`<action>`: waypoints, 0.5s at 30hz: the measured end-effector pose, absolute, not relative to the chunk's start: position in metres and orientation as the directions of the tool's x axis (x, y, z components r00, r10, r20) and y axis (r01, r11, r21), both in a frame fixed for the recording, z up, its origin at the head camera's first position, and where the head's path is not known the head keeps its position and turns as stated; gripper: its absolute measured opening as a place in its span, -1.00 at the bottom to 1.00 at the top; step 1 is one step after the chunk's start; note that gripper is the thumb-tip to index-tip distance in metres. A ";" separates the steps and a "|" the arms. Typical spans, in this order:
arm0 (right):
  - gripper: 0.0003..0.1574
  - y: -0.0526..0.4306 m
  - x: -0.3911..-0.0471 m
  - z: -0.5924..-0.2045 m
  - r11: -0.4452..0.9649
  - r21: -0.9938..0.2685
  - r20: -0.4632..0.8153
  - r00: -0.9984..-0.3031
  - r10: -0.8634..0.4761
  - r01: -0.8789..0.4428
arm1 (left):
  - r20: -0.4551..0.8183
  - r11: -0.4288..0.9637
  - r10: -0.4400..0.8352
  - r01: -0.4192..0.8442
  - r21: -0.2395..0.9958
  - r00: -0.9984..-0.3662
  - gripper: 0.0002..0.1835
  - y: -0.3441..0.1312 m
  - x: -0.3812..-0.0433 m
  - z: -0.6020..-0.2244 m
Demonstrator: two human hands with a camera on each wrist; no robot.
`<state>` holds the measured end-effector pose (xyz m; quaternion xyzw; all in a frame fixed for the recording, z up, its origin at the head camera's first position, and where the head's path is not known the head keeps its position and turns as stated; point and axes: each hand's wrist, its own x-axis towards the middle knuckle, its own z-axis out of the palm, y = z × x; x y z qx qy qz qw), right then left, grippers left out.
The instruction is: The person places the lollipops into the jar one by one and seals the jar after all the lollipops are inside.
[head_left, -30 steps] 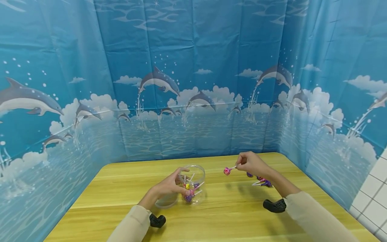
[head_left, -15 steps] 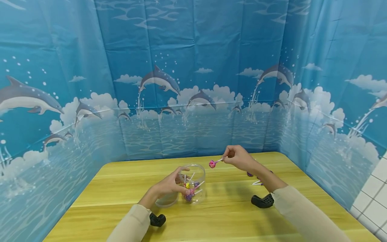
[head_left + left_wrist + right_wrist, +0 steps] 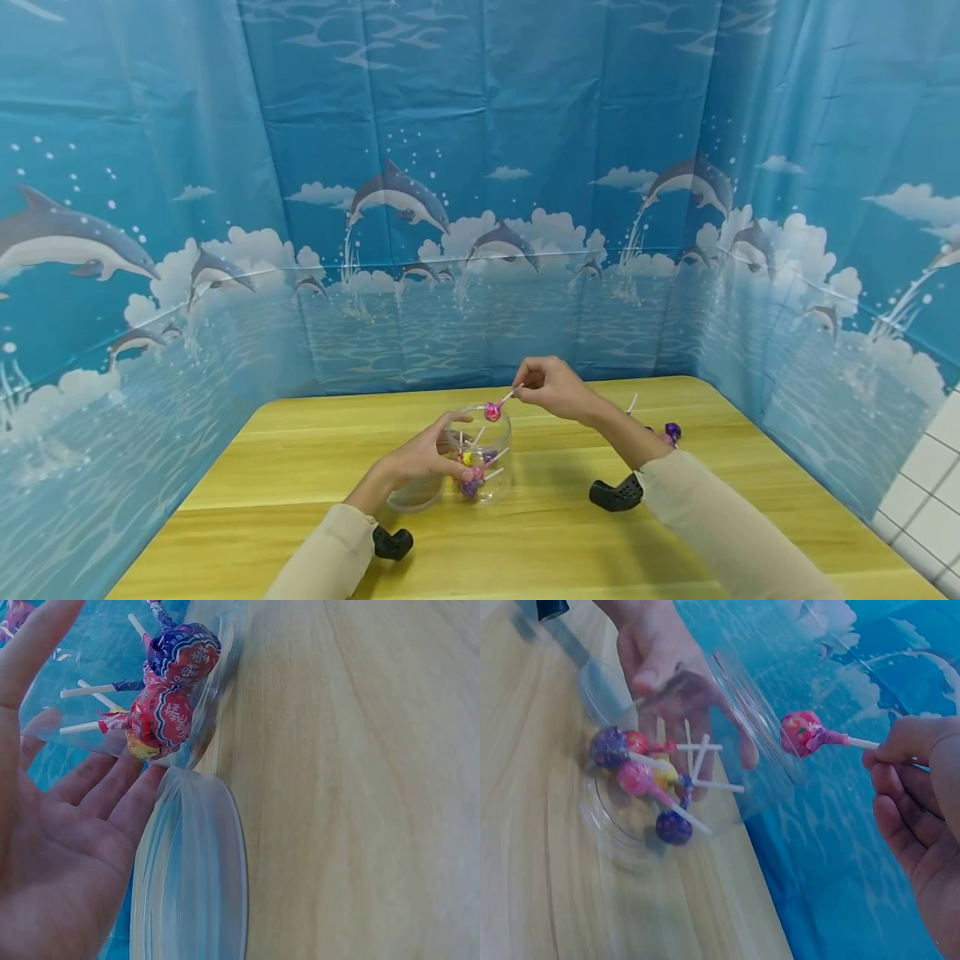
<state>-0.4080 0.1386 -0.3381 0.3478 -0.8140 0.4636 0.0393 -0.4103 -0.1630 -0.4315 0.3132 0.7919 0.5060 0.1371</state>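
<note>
- Within the last second the right hand (image 3: 555,387) has swung across from about 3 o'clock, bringing the pink lollipop (image 3: 492,412) to the mouth of the clear jar (image 3: 498,490).
- The carry looks nearly done, I judge: the candy is at the rim's 12 to 1 o'clock, head downward, not yet let go.
- The right fingers pinch the stick's end; the left hand (image 3: 423,458), at 9 o'clock, has kept its clasp, thumb on the near side.
- Several lollipops (image 3: 636,778) already lie in the jar, so the work seems partway; more loose lollipops (image 3: 671,433) lie on the tabletop (image 3: 300,517) at 3 o'clock.
- The right forearm hides part of that loose group, so its number cannot be told.
- Overlapping candies and glare blur the count inside.
- Whether the held candy is inside the rim is unclear.
- The lid-like disc (image 3: 416,497) at 8 o'clock is partly covered by the left hand.
</note>
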 end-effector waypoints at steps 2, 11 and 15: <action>-0.95 0.133 -0.409 -0.339 0.336 -0.704 0.398 -0.739 -0.543 -0.626 | 0.102 0.292 0.636 0.361 0.885 -0.765 -0.09 -0.163 -0.411 -0.431; -0.95 0.110 -0.410 -0.345 0.387 -0.626 0.402 -0.706 -0.583 -0.677 | 0.093 0.283 0.627 0.338 0.898 -0.773 -0.09 -0.164 -0.409 -0.428; -0.96 0.101 -0.410 -0.348 0.407 -0.593 0.401 -0.693 -0.600 -0.695 | 0.091 0.291 0.634 0.346 0.892 -0.768 -0.07 -0.163 -0.408 -0.429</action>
